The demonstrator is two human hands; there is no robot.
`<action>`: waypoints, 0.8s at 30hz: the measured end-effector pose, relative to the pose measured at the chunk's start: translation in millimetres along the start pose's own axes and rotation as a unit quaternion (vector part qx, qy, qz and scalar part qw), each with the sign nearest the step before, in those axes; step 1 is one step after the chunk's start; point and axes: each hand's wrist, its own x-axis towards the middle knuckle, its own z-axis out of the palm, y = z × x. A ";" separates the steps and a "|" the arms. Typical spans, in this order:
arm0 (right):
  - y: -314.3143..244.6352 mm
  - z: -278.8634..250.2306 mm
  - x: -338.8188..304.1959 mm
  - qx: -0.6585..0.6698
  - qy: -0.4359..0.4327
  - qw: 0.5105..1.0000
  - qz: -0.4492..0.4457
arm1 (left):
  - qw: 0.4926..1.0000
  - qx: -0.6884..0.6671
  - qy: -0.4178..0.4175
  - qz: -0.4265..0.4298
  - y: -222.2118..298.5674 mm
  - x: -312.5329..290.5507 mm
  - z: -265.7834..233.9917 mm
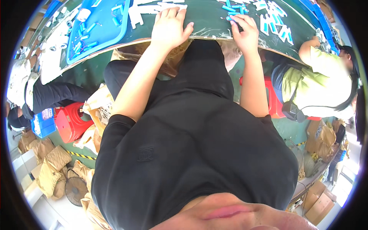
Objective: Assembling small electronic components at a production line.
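My left hand (167, 28) lies palm down near the table's edge, thumb apart and fingers stretched over a row of white plastic pieces (147, 9). Its fingertips touch or cover one white piece; which of the two I cannot tell. To the right, my right hand (245, 33) is closed in a pinch, thumb and forefinger at a small blue cylindrical battery (229, 18). Beyond it lies a loose pile of similar blue batteries (234, 8), some with thin wires. Right of that hand, several white pieces with blue batteries in them (273, 23) are spread on the dark green tabletop (209, 23).
A blue tray (123, 28) with scattered batteries stands on the left of the table. Co-workers sit on both sides, one in a light yellow-green shirt (318, 82) at the right. Red stools (71, 122), brown paper sacks (57, 159) and a fan (76, 189) stand on the floor.
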 end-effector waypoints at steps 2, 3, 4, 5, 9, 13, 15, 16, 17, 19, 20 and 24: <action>1.3 -0.5 -3.1 0.054 0.068 0.996 0.015 | 0.999 -0.033 -0.012 0.021 2.5 -1.5 -3.3; 1.7 -0.5 -4.3 0.053 0.082 0.995 0.037 | 0.999 -0.034 -0.013 0.021 2.5 -2.3 -5.5; 2.6 -1.3 -2.3 0.052 0.095 0.993 0.055 | 0.999 -0.047 -0.021 0.013 2.7 -0.2 -10.1; 6.9 0.0 -3.7 0.098 0.108 0.985 0.091 | 0.998 -0.059 -0.029 0.005 2.3 0.8 -12.7; 25.5 4.7 5.0 0.231 0.164 0.951 0.126 | 0.994 -0.106 -0.023 0.025 -7.0 -0.4 -2.0; 29.3 8.4 18.3 0.333 0.082 0.923 0.174 | 0.988 -0.153 -0.011 0.019 -6.9 -2.8 -8.3; 13.4 13.1 27.1 0.377 -0.006 0.906 0.190 | 0.973 -0.225 -0.048 0.009 -11.8 -1.4 -17.5; 2.6 18.3 31.2 0.324 -0.036 0.925 0.197 | 0.974 -0.223 -0.047 0.005 -14.2 -2.8 -20.0; -4.5 22.9 33.4 0.269 -0.065 0.939 0.204 | 0.967 -0.252 -0.037 0.013 -15.8 -3.4 -19.6; -10.0 34.1 36.7 0.196 -0.117 0.958 0.175 | 0.959 -0.280 -0.029 0.022 -15.9 -4.0 -18.3; -7.6 42.0 35.0 0.192 -0.130 0.955 0.183 | 0.963 -0.269 0.008 0.031 -14.0 -3.4 -17.2; -29.3 54.9 33.0 0.097 -0.067 0.987 0.109 | 0.962 -0.269 0.008 0.041 -15.3 -4.4 -14.2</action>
